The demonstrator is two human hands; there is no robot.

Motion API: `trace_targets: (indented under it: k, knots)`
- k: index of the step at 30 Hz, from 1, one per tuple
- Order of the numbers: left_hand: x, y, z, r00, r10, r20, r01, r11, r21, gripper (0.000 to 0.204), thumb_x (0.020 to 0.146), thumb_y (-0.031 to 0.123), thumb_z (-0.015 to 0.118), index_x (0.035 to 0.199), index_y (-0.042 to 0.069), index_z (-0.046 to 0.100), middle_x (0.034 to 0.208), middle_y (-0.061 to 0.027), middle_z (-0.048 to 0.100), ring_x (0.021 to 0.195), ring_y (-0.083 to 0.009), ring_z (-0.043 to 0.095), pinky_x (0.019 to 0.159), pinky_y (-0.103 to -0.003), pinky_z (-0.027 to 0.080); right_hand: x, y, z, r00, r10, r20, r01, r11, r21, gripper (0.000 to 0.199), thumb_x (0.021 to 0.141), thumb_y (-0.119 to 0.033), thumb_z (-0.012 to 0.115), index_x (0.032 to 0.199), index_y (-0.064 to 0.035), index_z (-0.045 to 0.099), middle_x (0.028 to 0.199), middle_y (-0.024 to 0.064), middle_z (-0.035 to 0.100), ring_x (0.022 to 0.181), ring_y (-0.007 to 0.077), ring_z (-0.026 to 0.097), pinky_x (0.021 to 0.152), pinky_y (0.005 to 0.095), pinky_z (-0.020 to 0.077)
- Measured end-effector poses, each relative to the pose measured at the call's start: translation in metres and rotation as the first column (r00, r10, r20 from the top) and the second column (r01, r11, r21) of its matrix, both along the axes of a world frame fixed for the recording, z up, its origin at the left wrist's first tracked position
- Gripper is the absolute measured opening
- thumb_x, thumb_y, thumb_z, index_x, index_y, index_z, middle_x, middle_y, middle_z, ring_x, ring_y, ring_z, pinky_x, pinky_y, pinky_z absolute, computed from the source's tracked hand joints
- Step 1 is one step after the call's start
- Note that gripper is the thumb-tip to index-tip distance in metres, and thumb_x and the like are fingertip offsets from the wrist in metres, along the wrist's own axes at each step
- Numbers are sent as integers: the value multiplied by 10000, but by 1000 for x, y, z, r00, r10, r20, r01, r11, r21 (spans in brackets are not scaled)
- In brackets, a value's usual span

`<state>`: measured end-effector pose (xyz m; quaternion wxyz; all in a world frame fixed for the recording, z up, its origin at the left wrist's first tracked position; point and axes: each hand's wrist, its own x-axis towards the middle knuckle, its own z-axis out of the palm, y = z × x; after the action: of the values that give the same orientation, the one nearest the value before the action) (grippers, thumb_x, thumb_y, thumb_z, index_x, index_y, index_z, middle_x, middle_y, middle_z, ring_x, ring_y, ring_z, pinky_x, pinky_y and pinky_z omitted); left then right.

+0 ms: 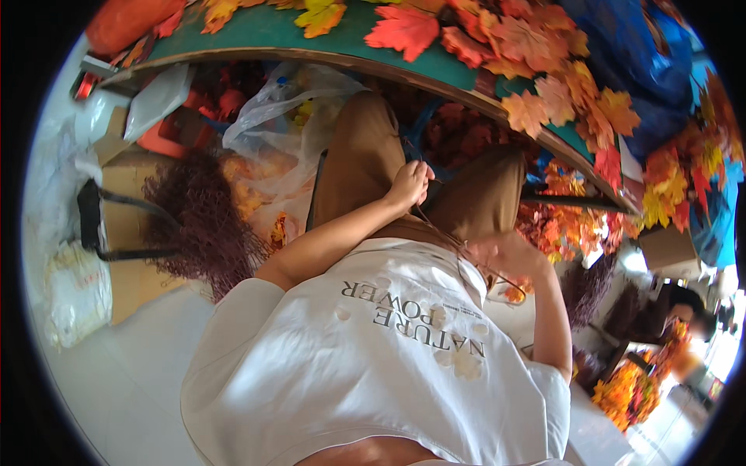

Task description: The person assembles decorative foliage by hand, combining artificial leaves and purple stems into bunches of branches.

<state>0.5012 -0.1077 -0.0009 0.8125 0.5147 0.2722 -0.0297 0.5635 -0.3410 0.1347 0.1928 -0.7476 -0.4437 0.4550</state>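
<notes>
Left hand (412,185), above the lap: fingers curled in and clamped on a thin brown strand (424,214), which slants from that fist toward the right hand (505,255). The right hand, nearer the shirt, is blurred; from where I stand, I cannot tell whether its fingers are together or apart.

Hazards, as judged: the slack strand could catch in the folds of the white shirt (373,365) just beside the right hand, or slip if that hand has only a loose hold. A sharp pull against the left fist might kink so slender a piece. To the left of the left hand, the dark purple tangle (190,206), wiry and springy, could snag any length that strays into it.

Materials: brown trousers (353,147), soft and matt, flank the left hand; a clear plastic bag (272,109), thin and crumpled, lies beyond it to the left. Beyond both hands, lobed artificial leaves (528,46), orange and red with pointed tips, overlap on a flat green tabletop (272,31).
</notes>
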Motion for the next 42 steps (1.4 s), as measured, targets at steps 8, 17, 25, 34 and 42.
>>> trace_targets:
  k: [8, 17, 25, 34, 42]
  knots:
    - [-22, -29, 37, 673, -739, -22, 331, 274, 903, 200, 923, 188, 400, 861, 50, 531, 633, -149, 559, 586, -241, 579, 571, -379, 439, 29, 146, -96, 420, -875, -241, 885, 454, -104, 492, 878, -304, 562, 1192, 69, 497, 1071, 214, 620, 883, 267, 653, 775, 292, 503]
    - [-12, 65, 23, 996, -68, 48, 79, 590, -803, 629, 938, 512, 350, 1365, 57, 265, 1288, -181, 463, 1201, -357, 433, 1044, -437, 309, -31, 68, -19, 950, -235, -204, 311, 770, 557, 251, 819, 41, 500, 1055, 34, 585, 813, 100, 668, 713, 211, 638, 676, 308, 504]
    - [-13, 32, 65, 948, 101, 301, -20, 965, -261, 271, 978, 283, 409, 1026, 53, 545, 568, 40, 380, 442, -39, 317, 433, -188, 305, -22, 19, 1, 992, -101, -75, 126, 830, 543, 238, 816, -58, 584, 1046, -15, 626, 981, 73, 674, 982, 219, 592, 897, 348, 427]
    - [-34, 6, 86, 832, -306, 463, 220, 948, 231, 181, 944, 136, 466, 894, 7, 583, 494, 45, 384, 416, -23, 336, 393, -189, 255, 25, 34, 13, 793, -601, 102, 438, 678, 591, 277, 878, -63, 575, 1151, -14, 573, 989, 56, 663, 920, 130, 609, 794, 249, 473]
    - [-33, -8, 100, 850, -273, 451, -57, 802, 594, 162, 880, 124, 549, 789, 3, 608, 526, -35, 526, 429, -107, 481, 421, -246, 369, 12, 78, 18, 659, -626, -417, 742, 450, 497, 374, 790, -76, 700, 1101, 68, 551, 920, 116, 650, 831, 127, 627, 713, 240, 500]
